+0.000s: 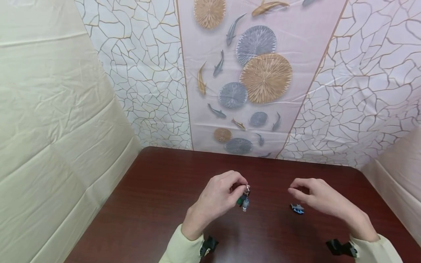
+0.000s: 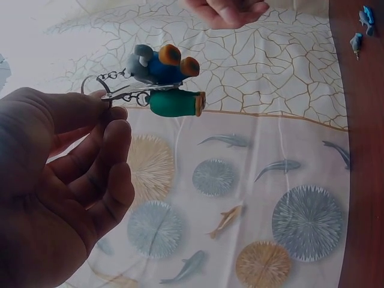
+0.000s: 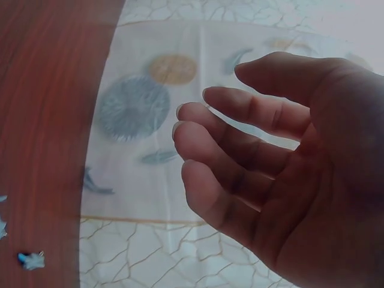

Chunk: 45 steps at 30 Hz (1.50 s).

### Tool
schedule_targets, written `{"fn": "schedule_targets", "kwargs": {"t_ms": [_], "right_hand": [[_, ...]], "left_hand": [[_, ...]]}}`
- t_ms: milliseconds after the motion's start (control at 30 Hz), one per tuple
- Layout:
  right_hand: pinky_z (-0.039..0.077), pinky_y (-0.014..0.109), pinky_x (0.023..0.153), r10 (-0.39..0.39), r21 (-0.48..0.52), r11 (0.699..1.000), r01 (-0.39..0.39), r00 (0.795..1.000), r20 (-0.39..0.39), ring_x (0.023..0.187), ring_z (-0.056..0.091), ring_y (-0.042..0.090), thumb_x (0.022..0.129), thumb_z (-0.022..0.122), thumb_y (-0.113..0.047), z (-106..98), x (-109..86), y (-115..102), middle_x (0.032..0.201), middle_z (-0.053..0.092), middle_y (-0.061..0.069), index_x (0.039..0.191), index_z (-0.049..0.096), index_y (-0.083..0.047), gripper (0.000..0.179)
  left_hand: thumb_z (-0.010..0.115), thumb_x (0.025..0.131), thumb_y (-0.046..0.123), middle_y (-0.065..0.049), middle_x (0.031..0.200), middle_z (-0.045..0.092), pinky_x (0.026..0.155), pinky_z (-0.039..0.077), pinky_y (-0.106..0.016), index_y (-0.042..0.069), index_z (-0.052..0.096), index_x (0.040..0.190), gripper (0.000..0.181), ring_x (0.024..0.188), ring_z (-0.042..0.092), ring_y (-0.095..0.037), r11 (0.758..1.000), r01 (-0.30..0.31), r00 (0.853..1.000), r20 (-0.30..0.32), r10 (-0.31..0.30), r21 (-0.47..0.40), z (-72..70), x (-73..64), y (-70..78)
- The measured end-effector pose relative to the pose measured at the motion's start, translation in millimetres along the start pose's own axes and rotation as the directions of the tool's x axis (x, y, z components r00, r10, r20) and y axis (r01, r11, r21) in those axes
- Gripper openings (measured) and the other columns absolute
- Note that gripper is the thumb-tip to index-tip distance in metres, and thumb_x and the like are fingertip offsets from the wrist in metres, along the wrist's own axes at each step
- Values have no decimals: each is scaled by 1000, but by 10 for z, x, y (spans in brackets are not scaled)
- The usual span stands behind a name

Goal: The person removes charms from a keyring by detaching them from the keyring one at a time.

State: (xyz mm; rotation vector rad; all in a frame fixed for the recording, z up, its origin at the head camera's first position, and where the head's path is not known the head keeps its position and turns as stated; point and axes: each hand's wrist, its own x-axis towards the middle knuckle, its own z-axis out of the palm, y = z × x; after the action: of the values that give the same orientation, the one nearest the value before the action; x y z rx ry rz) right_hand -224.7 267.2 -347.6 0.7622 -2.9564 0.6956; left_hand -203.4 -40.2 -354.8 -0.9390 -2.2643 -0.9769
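My left hand [image 1: 218, 193] holds a keychain up over the table, its metal ring [image 2: 96, 87] pinched between thumb and index finger. From the ring's small chains dangle a green charm [image 2: 174, 103] and a blue-and-grey figure [image 2: 157, 63] with orange ends. A flat metal piece [image 2: 144, 90] lies between them. To the right, my right hand [image 1: 317, 193] hovers with loosely bent fingers, nothing between them in the right wrist view. Small blue-and-grey shark-like charms [image 1: 297, 208] lie on the table just below that hand.
The dark red-brown tabletop [image 1: 158, 204] reaches back to a patterned cloth [image 1: 263, 120] hung behind it. A cream cloth wall [image 1: 65, 138] borders the left side, and another pale cloth [image 1: 398, 171] stands at the right.
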Motion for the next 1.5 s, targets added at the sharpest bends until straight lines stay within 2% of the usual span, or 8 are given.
{"fn": "schedule_targets", "kwargs": {"t_ms": [200, 400, 600, 767, 1000, 1233, 1433, 1500], "right_hand": [[40, 20, 58, -50, 1, 999, 51, 998, -47, 52, 48, -4, 96, 62, -27, 14, -6, -155, 64, 52, -19, 88, 63, -30, 9], [41, 19, 60, -117, 18, 993, 119, 989, -89, 52, 48, -5, 95, 64, -24, 40, 6, -300, 62, 50, -21, 86, 62, -33, 12], [42, 19, 62, -144, 1, 989, 145, 984, -101, 57, 48, -7, 94, 66, -25, 56, -16, -400, 67, 53, -22, 89, 63, -33, 10], [43, 19, 62, -167, 5, 986, 169, 978, -127, 56, 48, -7, 93, 67, -23, 59, -43, -478, 72, 55, -22, 91, 64, -33, 10], [46, 18, 65, -209, 0, 977, 214, 957, -199, 73, 54, -8, 90, 70, -19, 89, -60, -584, 82, 61, -24, 91, 64, -37, 19], [47, 16, 67, -242, 46, 964, 261, 939, -246, 75, 57, -7, 89, 71, -16, 210, -17, -726, 83, 62, -25, 92, 65, -36, 21], [49, 20, 65, -225, 160, 952, 262, 949, -221, 73, 58, -3, 91, 69, -17, 318, 47, -861, 83, 63, -21, 93, 65, -35, 19], [51, 20, 64, -230, 194, 942, 275, 946, -227, 73, 60, -3, 91, 70, -16, 349, 65, -896, 83, 64, -20, 93, 65, -34, 19]], "left_hand": [[67, 90, 11, 9, 87, 67, 68, 44, -9, 18, 69, 90, 8, 74, 58, 1, 1000, 4, 1000, -2, -4, 0, -4, -4, 5], [67, 89, 9, 9, 85, 67, 68, 44, -9, 19, 69, 89, 10, 73, 57, 0, 1000, 4, 1000, -15, -4, 3, -1, -3, 0], [67, 88, 8, 9, 84, 66, 68, 43, -9, 19, 69, 88, 11, 72, 56, 0, 1000, 2, 1000, -13, -2, 6, 14, 8, 2], [67, 89, 9, 9, 85, 66, 67, 43, -8, 18, 68, 90, 9, 72, 56, 0, 1000, 0, 1000, -5, 0, -2, 34, 14, 3], [68, 90, 10, 9, 85, 67, 67, 43, -8, 17, 68, 91, 7, 72, 55, 0, 1000, 11, 1000, 4, -10, -12, 39, 15, 13], [68, 90, 11, 9, 85, 67, 67, 43, -8, 18, 67, 92, 7, 72, 55, 0, 1000, 24, 1000, 14, -24, -15, 41, 17, 18], [68, 90, 11, 9, 85, 67, 66, 43, -8, 17, 67, 92, 6, 71, 55, 0, 1000, 22, 1000, 8, -22, -20, 41, 18, 15], [68, 90, 10, 8, 85, 67, 66, 43, -8, 16, 68, 92, 6, 71, 55, -1, 1000, 22, 1000, 3, -22, -18, 40, 16, 12]]}}
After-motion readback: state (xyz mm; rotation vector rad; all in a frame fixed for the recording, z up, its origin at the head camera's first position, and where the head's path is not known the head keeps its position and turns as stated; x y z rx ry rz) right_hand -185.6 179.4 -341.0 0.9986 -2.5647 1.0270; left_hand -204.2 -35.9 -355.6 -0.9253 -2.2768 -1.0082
